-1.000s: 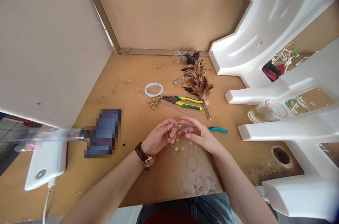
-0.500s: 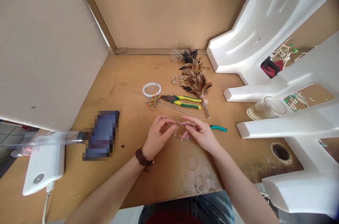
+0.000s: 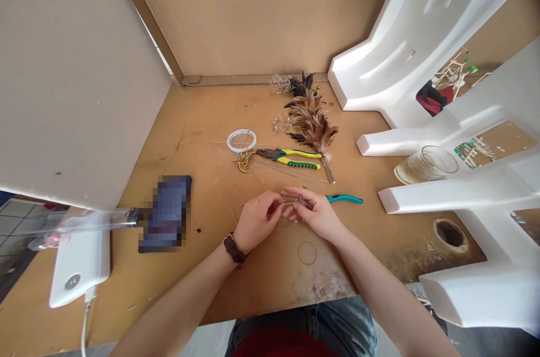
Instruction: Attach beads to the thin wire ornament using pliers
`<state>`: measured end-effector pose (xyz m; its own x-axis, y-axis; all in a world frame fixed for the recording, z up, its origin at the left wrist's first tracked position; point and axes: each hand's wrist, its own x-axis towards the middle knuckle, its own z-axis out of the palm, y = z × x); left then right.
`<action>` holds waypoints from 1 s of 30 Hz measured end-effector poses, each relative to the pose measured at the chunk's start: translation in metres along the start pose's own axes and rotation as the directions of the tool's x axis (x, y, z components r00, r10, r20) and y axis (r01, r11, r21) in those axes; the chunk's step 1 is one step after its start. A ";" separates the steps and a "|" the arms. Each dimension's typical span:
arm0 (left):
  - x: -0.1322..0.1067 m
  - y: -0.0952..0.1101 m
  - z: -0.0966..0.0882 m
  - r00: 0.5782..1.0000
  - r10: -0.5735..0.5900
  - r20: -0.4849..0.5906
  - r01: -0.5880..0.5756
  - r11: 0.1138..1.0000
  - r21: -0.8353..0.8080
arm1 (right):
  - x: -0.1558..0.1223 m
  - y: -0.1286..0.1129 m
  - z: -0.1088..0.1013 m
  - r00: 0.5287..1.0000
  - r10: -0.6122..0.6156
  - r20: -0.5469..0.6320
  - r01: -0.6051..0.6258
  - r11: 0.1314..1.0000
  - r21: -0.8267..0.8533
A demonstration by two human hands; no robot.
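Note:
Between my two hands is a piece of thin beaded wire, with small pale beads hanging under the fingers. My left hand, a dark watch on its wrist, is closed in a pinch on the wire's left end. The fingers of my right hand are curled around its right part and hide much of it. A teal-handled tool lies just beyond my right hand, its head partly covered. Farther off rest yellow-and-green pliers, their jaws near colourful strings and a white ring.
A feather duster lies behind the pliers, beside tangled beaded wire. A yellow rubber band is near the front edge. White plastic furniture and a glass stand right; a blurred dark rectangle and power bank left.
My left hand has turned inward, its fingers curling closer together on the wire. Both hands are nearer each other, and the beads hang less visibly. The view has shifted slightly.

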<state>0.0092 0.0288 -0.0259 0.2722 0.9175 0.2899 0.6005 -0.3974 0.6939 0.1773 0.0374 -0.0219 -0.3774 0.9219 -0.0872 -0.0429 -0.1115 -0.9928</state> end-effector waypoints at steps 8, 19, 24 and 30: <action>0.004 -0.006 0.001 0.937 -0.343 -0.066 0.279 0.848 -0.450 | 0.002 -0.007 -0.010 0.995 -0.104 -0.009 0.104 0.994 -0.028; 0.002 -0.015 0.007 0.924 -0.372 -0.090 0.300 0.851 -0.431 | 0.009 0.010 -0.017 0.946 -0.192 -0.260 0.081 0.919 -0.385; 0.000 -0.012 0.008 0.946 -0.324 0.013 0.290 0.826 -0.483 | 0.007 0.004 -0.018 0.894 -0.414 -0.173 0.239 0.767 -0.596; -0.001 -0.011 0.010 0.953 -0.303 0.027 0.274 0.818 -0.506 | 0.008 0.006 -0.019 0.934 -0.338 -0.113 0.231 0.816 -0.530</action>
<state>0.0100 0.0326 -0.0404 0.0976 0.9940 0.0485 0.1852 -0.0660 0.9805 0.1914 0.0513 -0.0302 -0.2340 0.9408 0.2451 0.3684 0.3191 -0.8732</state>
